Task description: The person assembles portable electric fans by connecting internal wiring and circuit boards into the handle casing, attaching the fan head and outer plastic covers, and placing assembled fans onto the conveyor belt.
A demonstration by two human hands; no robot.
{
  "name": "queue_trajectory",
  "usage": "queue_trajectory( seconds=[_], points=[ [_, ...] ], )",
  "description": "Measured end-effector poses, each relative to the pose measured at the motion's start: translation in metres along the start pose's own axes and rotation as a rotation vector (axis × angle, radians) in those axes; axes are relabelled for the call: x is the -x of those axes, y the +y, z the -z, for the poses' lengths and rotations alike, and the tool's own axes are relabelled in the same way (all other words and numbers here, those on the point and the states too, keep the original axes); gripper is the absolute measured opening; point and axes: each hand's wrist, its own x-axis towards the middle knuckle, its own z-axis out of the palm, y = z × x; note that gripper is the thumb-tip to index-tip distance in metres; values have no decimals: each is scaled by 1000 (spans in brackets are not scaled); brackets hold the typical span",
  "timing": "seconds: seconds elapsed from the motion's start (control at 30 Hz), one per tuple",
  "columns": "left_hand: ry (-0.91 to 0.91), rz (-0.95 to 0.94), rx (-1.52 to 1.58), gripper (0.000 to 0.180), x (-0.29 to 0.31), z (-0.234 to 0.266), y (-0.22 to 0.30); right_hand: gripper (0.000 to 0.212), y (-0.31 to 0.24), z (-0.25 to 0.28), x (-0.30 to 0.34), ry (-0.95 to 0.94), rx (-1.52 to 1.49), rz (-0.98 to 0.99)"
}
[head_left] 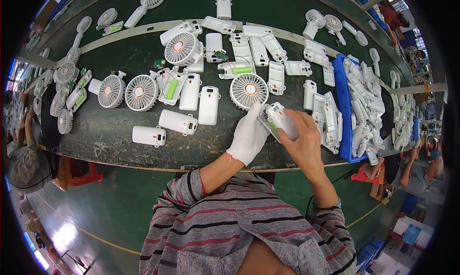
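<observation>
My left hand (249,136), in a white knit glove, is closed on the left side of a small handheld fan's handle. Bare, my right hand (304,137) grips the white handle cover (282,120) from the right. Along the lower left edge of the handle a strip of green battery (271,127) shows between the two shell halves. Just above my left hand is a round white fan head (249,91) with an orange centre; the gloved fingers hide whether it joins this handle.
Loose white shells (208,105) and fan heads (142,92) lie over the dark worn bench (105,153). An opened handle (171,87) shows a green battery and wires. A blue bin (341,102) full of white shells stands at right. Other people sit at both sides.
</observation>
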Motion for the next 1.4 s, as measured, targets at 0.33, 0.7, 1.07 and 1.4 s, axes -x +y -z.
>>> queue_trajectory(
  seconds=[0.33, 0.7, 1.07, 1.4],
  points=[
    [45, 6, -100, 34, 3, -1, -2, 43, -4, -17, 3, -19, 102, 118],
    [166, -116, -347, 18, -1, 1, -17, 42, -1, -22, 11, -44, 66, 88],
    [-170, 97, -445, 34, 30, -26, 18, 21, 19, -7, 11, -603, -849, -441],
    [-105, -50, -607, 30, 37, -34, 25, 19, 10, -11, 6, -523, -923, -440]
  ],
)
